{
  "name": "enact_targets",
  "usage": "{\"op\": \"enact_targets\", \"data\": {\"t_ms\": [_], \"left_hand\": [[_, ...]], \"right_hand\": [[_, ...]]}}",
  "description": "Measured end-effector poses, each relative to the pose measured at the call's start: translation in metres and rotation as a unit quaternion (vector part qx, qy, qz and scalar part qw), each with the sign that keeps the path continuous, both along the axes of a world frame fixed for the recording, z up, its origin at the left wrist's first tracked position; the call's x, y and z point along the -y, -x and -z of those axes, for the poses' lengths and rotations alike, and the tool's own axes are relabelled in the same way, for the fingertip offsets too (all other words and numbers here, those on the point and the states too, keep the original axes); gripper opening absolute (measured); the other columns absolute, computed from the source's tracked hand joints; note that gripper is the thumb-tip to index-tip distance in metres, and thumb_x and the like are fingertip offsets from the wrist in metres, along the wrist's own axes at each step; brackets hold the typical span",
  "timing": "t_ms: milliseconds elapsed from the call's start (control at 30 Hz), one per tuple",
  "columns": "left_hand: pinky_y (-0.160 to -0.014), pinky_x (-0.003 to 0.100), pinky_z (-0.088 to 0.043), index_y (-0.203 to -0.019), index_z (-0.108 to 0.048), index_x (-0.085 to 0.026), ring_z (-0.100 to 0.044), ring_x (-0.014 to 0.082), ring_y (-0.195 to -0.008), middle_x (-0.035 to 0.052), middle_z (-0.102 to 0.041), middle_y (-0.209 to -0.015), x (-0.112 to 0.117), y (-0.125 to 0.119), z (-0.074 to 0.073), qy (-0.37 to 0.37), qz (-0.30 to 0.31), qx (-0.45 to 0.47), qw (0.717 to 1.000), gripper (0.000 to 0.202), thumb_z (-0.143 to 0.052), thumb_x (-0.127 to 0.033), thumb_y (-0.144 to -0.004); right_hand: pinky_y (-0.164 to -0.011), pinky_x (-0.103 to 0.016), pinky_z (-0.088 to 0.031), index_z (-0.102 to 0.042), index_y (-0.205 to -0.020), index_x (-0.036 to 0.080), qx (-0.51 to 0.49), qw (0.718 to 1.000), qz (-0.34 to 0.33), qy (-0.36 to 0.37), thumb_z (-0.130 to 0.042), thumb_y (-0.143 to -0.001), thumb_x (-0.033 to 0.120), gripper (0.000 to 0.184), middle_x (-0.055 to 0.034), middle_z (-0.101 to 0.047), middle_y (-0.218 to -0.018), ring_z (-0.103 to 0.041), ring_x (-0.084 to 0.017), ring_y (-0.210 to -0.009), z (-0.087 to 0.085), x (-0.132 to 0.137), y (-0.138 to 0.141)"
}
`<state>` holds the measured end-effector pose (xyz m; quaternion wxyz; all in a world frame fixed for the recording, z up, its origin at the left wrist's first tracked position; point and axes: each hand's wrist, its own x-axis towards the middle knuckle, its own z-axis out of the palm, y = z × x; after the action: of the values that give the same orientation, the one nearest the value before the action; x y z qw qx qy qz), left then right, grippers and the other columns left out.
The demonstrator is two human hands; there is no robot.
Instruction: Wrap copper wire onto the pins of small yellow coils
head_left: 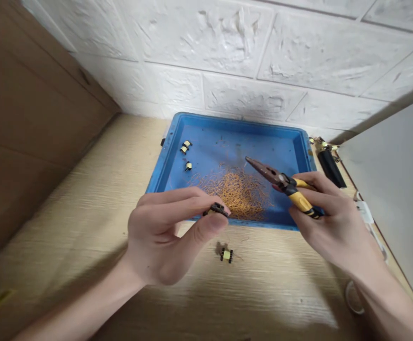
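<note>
My left hand [167, 237] pinches a small black and yellow coil part [216, 209] between thumb and fingertips, just in front of the near rim of a blue tray [178, 137]. My right hand [329, 220] is closed around the yellow handles of long-nose pliers [280, 181], whose rusty jaws point left over the tray. A heap of thin copper wire scraps [238, 189] lies in the tray under the pliers. Three more small coil parts [186, 147] sit at the tray's left side. Another coil part [226, 255] lies on the wooden table below my left thumb.
The wooden table [96, 199] is bounded by a brown cardboard wall [32, 109] on the left, a white brick wall [263, 52] behind and a grey panel [394, 170] on the right. A black cylindrical object [331, 166] and white pieces lie beside the tray's right edge.
</note>
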<state>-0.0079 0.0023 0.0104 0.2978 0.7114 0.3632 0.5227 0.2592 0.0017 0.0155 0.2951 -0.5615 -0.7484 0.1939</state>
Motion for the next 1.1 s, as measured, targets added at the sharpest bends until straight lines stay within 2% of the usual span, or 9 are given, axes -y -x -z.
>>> {"op": "enact_targets", "data": {"t_ms": [233,400,567,667,900,1100], "left_hand": [[-0.054,0.023,-0.055,-0.082,-0.076,-0.021,-0.070,0.0118,-0.060,-0.0017,-0.076,-0.073,-0.0017,0.0004,-0.0012,0.020,0.011,-0.013,1.000,0.017,-0.071,-0.008,-0.091],[-0.053,0.022,-0.054,-0.081,-0.076,-0.020,-0.068,0.0111,-0.060,-0.0018,-0.075,-0.072,-0.0028,0.0012,0.0004,0.020,-0.004,-0.017,1.000,0.015,-0.071,-0.013,-0.093],[-0.060,0.024,-0.059,-0.084,-0.080,-0.025,-0.072,0.0117,-0.066,-0.0022,-0.080,-0.082,-0.0021,0.0024,-0.0005,0.019,-0.028,0.003,0.999,0.014,-0.075,-0.018,-0.095],[-0.058,0.027,-0.059,-0.086,-0.081,-0.029,-0.072,0.0134,-0.065,-0.0020,-0.082,-0.086,-0.0011,0.0029,-0.0012,0.008,-0.046,0.010,0.999,0.013,-0.076,-0.025,-0.097],[-0.056,0.025,-0.057,-0.087,-0.081,-0.024,-0.073,0.0132,-0.064,-0.0013,-0.081,-0.081,-0.0038,0.0026,0.0033,0.008,-0.049,-0.044,0.998,0.014,-0.072,-0.016,-0.095],[-0.058,0.023,-0.056,-0.089,-0.080,-0.025,-0.072,0.0113,-0.064,-0.0027,-0.079,-0.081,-0.0036,0.0023,0.0020,-0.013,-0.039,-0.026,0.999,0.012,-0.073,-0.017,-0.095]], "right_hand": [[-0.081,-0.031,-0.055,-0.058,-0.071,0.022,0.005,0.996,-0.069,0.058,-0.056,-0.079,0.001,0.022,-0.0048,-0.060,-0.113,-0.066,-0.020,-0.099,-0.0043,0.0048,0.0057],[-0.082,-0.028,-0.054,-0.052,-0.066,0.020,0.012,0.993,-0.086,0.074,-0.056,-0.080,0.002,0.024,-0.0033,-0.057,-0.115,-0.063,-0.017,-0.098,-0.0061,0.0072,0.0049],[-0.089,-0.031,-0.053,-0.057,-0.069,0.021,0.010,0.992,-0.086,0.094,-0.058,-0.082,0.003,0.022,-0.0054,-0.055,-0.116,-0.061,-0.020,-0.104,-0.0022,0.0081,0.0049],[-0.094,-0.034,-0.052,-0.056,-0.070,0.021,0.007,0.991,-0.085,0.103,-0.059,-0.082,0.002,0.022,-0.0062,-0.055,-0.118,-0.060,-0.021,-0.107,-0.0002,0.0083,0.0057],[-0.086,-0.033,-0.054,-0.056,-0.069,0.021,0.015,0.993,-0.083,0.083,-0.060,-0.081,0.002,0.023,-0.0058,-0.057,-0.115,-0.061,-0.022,-0.103,-0.0035,0.0095,0.0057],[-0.081,-0.031,-0.054,-0.056,-0.068,0.021,0.006,0.993,-0.090,0.079,-0.058,-0.081,0.002,0.023,-0.0055,-0.057,-0.114,-0.061,-0.019,-0.097,-0.0056,0.0093,0.0072]]}}
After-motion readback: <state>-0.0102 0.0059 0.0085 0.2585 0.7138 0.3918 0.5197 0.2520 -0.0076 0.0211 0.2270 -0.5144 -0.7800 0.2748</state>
